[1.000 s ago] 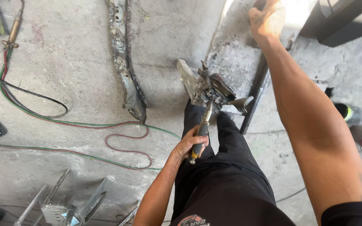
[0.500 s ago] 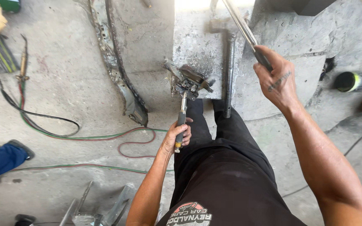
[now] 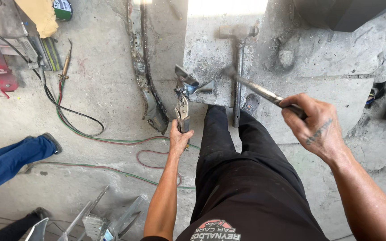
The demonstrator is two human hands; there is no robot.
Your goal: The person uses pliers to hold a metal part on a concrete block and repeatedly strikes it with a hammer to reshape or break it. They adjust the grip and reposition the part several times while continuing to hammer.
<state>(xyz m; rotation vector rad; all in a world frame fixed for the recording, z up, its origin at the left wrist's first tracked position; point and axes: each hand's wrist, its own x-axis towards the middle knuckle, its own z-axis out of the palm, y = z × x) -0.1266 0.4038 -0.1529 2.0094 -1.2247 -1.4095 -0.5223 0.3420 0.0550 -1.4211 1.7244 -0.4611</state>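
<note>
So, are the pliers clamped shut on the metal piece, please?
Shut: the pliers, held by the left hand, grip the bent metal piece on the slab.

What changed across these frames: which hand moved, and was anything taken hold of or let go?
The right hand went from resting up high, empty as far as shows, to gripping a hammer, then came down toward the metal piece. The left hand kept its hold on the locking pliers clamped to that piece. Nothing was let go.
</note>
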